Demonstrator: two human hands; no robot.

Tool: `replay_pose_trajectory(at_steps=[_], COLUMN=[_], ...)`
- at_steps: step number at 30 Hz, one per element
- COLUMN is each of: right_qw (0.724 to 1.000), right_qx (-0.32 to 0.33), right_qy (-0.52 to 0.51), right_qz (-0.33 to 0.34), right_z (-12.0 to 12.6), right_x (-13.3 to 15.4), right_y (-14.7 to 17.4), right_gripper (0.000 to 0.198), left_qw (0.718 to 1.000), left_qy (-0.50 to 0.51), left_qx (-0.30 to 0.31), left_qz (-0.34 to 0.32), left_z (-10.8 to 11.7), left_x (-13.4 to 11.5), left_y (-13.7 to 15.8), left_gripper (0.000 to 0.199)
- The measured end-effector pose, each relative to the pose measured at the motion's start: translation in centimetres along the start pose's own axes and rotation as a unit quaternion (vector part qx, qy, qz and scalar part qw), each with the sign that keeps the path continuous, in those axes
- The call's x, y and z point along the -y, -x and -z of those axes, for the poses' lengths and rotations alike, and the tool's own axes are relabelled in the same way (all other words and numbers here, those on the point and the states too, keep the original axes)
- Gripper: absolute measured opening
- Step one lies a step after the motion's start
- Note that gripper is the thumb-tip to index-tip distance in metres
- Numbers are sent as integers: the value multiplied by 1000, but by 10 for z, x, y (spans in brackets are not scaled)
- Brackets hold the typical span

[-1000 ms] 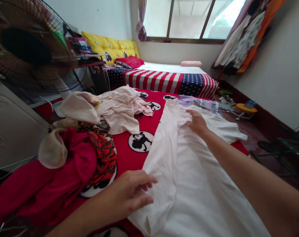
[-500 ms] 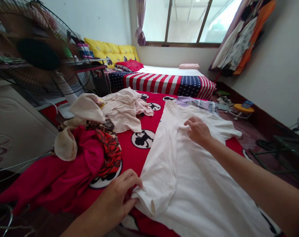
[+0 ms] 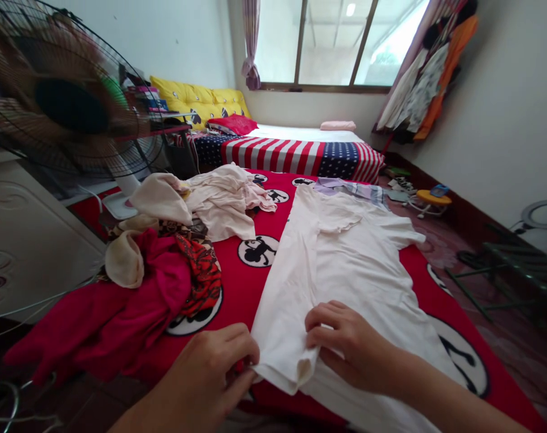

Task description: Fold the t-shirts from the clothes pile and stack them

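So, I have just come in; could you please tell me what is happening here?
A person is handling a white shirt spread on a red printed cover. The left hand pinches its near lower corner, and the right hand touches it close to the hem; whether that hand also grips is unclear. The shirt's side nearer the heap of other clothes is folded inward, with its sleeve lying on top.

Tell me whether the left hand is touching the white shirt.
Touching: the head view shows the left hand pinching the white shirt at its near left corner.
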State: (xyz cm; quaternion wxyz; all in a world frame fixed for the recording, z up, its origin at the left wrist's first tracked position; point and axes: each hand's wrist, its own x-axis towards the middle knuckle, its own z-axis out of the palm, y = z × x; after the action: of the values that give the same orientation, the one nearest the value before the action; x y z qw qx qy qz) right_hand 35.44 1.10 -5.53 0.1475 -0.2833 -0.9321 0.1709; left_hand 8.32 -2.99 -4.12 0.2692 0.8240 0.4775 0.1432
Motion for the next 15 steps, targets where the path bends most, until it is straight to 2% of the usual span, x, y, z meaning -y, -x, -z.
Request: replay_pose_trajectory(at_steps=[5, 8, 10, 12, 13, 15], right_qw=[997, 996, 995, 994, 993, 992], right_qx=[49, 55, 50, 53, 54, 48], right_qy=[-39, -68, -80, -92, -101, -120], right_qz=[-33, -33, -32, -30, -21, 6], right_z=[8, 10, 10, 4, -2, -16], right_x=[8, 15, 16, 12, 9, 0], right_y=[6, 8, 8, 8, 9, 13], right_gripper=[20, 21, 18, 18, 18, 21], left_qw=[993, 992, 991, 987, 987, 989], left_qy=[-27, -28, -33, -61, -82, -123], left_qx=[115, 100, 61, 4, -16, -41], left_qz=[-16, -67, -118, -147, -140, -70], left_z=[14, 30, 35, 30, 24, 9], left_x=[-9, -23, -32, -36, -35, -29], left_y=[-4, -32, -70, -121, -149, -205], left_gripper=[8, 13, 20, 26, 28, 38])
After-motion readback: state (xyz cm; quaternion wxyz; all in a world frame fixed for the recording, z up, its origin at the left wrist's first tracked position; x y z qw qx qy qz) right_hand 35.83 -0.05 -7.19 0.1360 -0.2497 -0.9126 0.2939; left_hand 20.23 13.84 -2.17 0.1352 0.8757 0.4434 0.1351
